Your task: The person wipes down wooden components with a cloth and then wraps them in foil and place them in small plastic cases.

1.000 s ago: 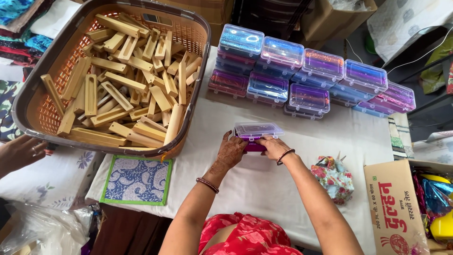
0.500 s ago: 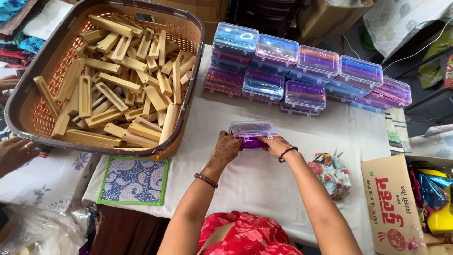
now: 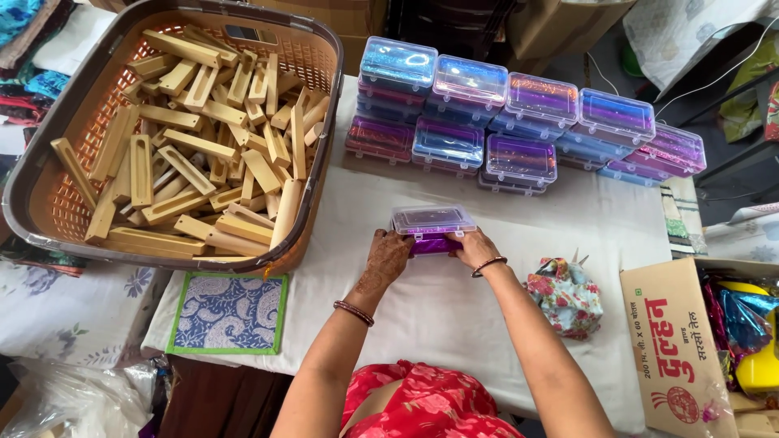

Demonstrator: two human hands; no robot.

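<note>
The small clear plastic box (image 3: 432, 221) is sitting on the white cloth-covered table (image 3: 438, 308), near the middle, and its purple contents are showing beneath the lid. The left hand (image 3: 387, 256) is gripping the box's left end, its fingers curled shut against that side. The right hand (image 3: 474, 247) is gripping the right end in the same way, fingers closed around the lower edge. A beaded bangle is circling each wrist.

Beyond the box, toward the far edge of the table, stacks of like boxes (image 3: 519, 122) are standing in two rows, their lids shining blue, purple and pink. To the left, a large brown basket (image 3: 49, 219) is resting partly on the table, and pale wooden blocks (image 3: 203, 146) are lying heaped inside it. Just below the basket, a blue patterned mat with a green border (image 3: 229, 312) is lying flat. Near the right arm, a small floral cloth pouch (image 3: 565, 296) is sitting on the cloth. Further right, a cardboard carton (image 3: 669, 341) is standing beside the table.
</note>
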